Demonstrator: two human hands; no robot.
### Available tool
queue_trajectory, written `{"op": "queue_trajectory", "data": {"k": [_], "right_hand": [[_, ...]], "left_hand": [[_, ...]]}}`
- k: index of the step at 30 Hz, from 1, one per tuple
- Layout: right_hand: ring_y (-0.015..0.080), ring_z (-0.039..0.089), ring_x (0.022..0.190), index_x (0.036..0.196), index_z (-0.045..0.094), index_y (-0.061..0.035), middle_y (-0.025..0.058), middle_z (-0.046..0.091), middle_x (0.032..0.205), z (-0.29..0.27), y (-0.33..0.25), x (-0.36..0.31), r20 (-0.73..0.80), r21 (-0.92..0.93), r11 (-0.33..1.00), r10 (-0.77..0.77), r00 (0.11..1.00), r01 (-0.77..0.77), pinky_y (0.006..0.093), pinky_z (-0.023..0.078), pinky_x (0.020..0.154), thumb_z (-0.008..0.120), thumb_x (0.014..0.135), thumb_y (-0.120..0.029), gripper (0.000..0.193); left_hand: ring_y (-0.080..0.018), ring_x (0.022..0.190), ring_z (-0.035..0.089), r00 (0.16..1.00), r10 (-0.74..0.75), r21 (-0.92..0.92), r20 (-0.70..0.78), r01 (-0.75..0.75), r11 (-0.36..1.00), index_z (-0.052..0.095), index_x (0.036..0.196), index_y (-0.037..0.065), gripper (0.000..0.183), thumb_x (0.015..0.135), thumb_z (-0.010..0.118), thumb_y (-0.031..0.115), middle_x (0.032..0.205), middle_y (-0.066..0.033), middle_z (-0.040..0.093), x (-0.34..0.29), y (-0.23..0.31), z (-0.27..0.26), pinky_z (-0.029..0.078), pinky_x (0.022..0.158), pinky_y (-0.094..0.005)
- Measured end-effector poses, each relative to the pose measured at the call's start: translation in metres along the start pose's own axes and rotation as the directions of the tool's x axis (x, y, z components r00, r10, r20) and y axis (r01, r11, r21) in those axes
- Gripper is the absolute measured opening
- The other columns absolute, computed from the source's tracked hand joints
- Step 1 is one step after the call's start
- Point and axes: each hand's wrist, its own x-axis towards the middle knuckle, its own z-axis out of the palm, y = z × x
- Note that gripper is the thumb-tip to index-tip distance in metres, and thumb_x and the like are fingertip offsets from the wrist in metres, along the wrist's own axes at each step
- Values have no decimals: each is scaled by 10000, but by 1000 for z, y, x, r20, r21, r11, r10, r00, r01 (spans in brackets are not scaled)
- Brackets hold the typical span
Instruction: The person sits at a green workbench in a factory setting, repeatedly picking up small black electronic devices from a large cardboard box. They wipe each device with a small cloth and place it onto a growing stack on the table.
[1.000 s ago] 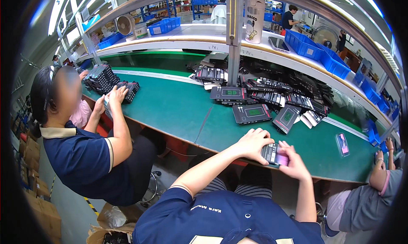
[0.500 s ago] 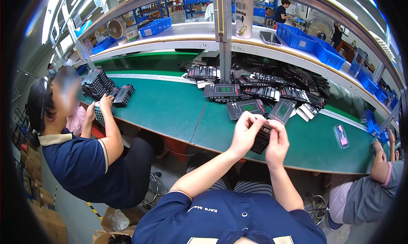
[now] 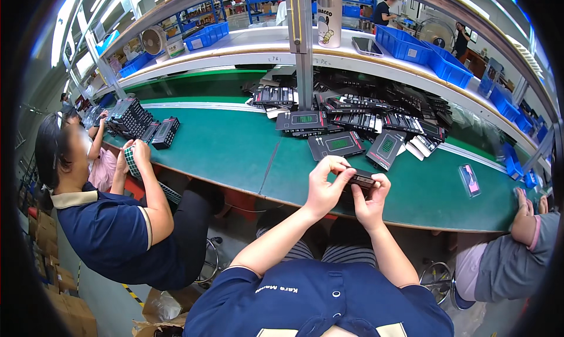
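A small black cardboard box [image 3: 365, 179] is held between my two hands over the front edge of the green bench [image 3: 235, 149]. My left hand [image 3: 326, 185] pinches its left end with thumb and fingers. At the other end, my right hand [image 3: 371, 203] has its thumb and fingers closed on the box. The narrow end of the box shows; the rest is partly covered by my fingers. Just beyond my hands lie two flat black boxes with green panels, one box [image 3: 338, 145] on the left and another box [image 3: 386, 149] on the right.
A heap of black boxes [image 3: 358, 121] spreads behind, under a shelf holding a white bottle [image 3: 329, 17], a phone [image 3: 367, 46] and blue bins [image 3: 402, 45]. A clear pack [image 3: 469, 180] lies to the right. Co-workers sit on both sides; stacked boxes [image 3: 126, 118] stand at left.
The box in my hands has tipped from hanging downward to showing its narrow end. My right hand has turned and lowered slightly, its thumb now against the box.
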Motion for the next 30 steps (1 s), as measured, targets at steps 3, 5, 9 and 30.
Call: {"op": "queue_trajectory", "data": {"k": [3,5,9,30], "right_hand": [[353,679,904,1047,461,-74,193,677,1025,19,-33,5,38,-316,911,-269,962,267,377,532,795,752,800,71,409],[357,682,967,862,488,-66,164,693,1085,27,-46,10,314,-243,830,-423,850,503,426,528,841,782,751,20,326],[351,641,1118,736,585,-36,145,690,1129,45,-37,29,716,-58,863,-315,623,502,462,515,908,800,705,-111,230],[389,359,1421,1150,656,-113,148,465,1465,-95,-5,65,493,-818,394,104,864,420,657,243,1142,662,755,5,412]], "left_hand": [[-226,1267,493,984,-139,184,-112,158,970,620,1169,80,229,1025,568,250,1345,-137,515,-5,20,-20,426,1000,-331],[-246,1366,414,643,-766,-465,-18,673,576,339,1497,78,597,995,609,253,1471,-123,435,-4,41,-37,352,1107,-355],[-252,1422,370,821,-567,-71,-67,563,823,191,1564,-17,861,856,681,3,1559,-199,349,-23,17,-96,328,1148,-359],[-366,1422,369,591,-258,584,764,-464,666,476,1461,204,808,720,800,212,1521,-130,431,-38,5,-70,280,1151,-586]]}}
